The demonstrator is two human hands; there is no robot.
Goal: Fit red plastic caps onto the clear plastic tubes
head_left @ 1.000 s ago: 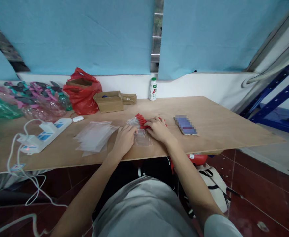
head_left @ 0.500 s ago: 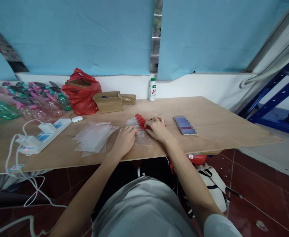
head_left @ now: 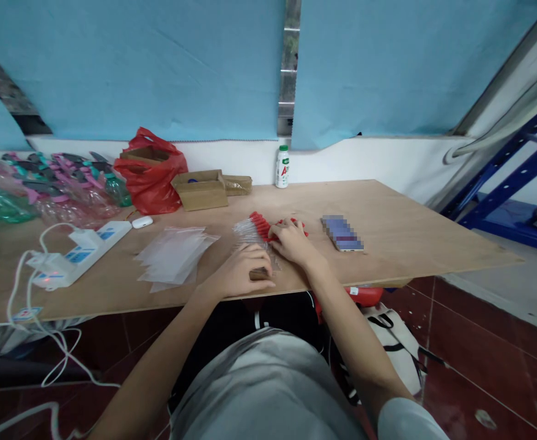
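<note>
Taking 12 as straight ahead: far left, between 10 and 11 o'clock, there's a whole crowd of clear pink and green spray bottles (head_left: 60, 201) bunched on the wooden table (head_left: 410, 226). Closer in at 10 sits a white power strip (head_left: 81, 253) with chargers plugged into it and cables (head_left: 17, 275) dangling off the front edge. Just past its far end is a white earbud case (head_left: 142, 222).

Next over, a bit before 11, you've got a loose stack of clear plastic bags (head_left: 172, 256) lying flat. Behind those at 11 is a red plastic bag (head_left: 158, 189) with cardboard poking out the top, then an open cardboard box (head_left: 204, 195) right beside it, and a smaller box (head_left: 238, 185) near 12.

Left hand (head_left: 238, 269) is just shy of 12, fingers curved over the near, clear ends of the tubes, thumb apart from them with bare wood showing in the gap, so it's not clamped on anything. The red-capped clear tubes (head_left: 255, 227) themselves lie in a row at 12, with a green-capped white bottle (head_left: 282, 168) standing by the wall beyond. Right hand (head_left: 291, 241) is slightly past 12, fingers bent over the red caps; can't tell if it's actually gripping any.

At 1 there's a smartphone (head_left: 342, 233) lying flat, screen blurred out. Down on the floor around 3, a white backpack (head_left: 397, 354).
</note>
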